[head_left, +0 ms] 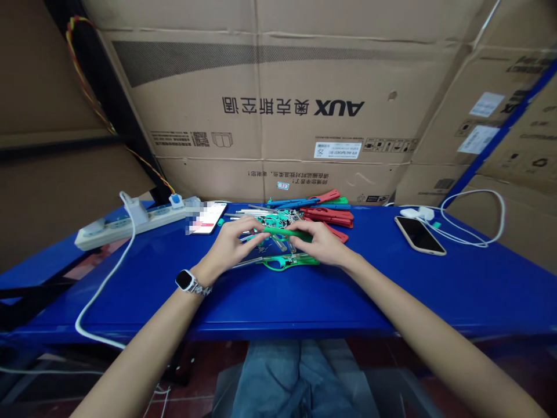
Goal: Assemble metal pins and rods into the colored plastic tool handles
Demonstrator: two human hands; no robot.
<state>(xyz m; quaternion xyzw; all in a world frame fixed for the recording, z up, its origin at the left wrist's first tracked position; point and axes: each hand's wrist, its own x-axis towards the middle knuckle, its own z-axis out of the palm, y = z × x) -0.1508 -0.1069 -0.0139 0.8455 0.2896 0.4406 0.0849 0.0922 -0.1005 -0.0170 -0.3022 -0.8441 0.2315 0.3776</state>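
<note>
Hands, left point(228, 247) and right point(322, 244), pinch one green strip point(285, 232).

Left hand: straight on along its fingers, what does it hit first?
The left hand touches the green plastic piece; pushing on, it would likely meet the right hand holding the other end.

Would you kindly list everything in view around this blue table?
table: one, blue, foreground
cardboard boxes: several, brown, behind table
power strip: one, white, table left
lit phone: one, white screen, by power strip
dark phone: one, black, table right
metal rods: many, silver, table centre
red strips: several, red, right of rods
blue strips: several, blue, behind red strips
green tool: one, green, table centre
green strip: one, green, gripped at both ends
watch: one, silver, left wrist
left hand: grips strip's left end
right hand: grips strip's right end
</note>
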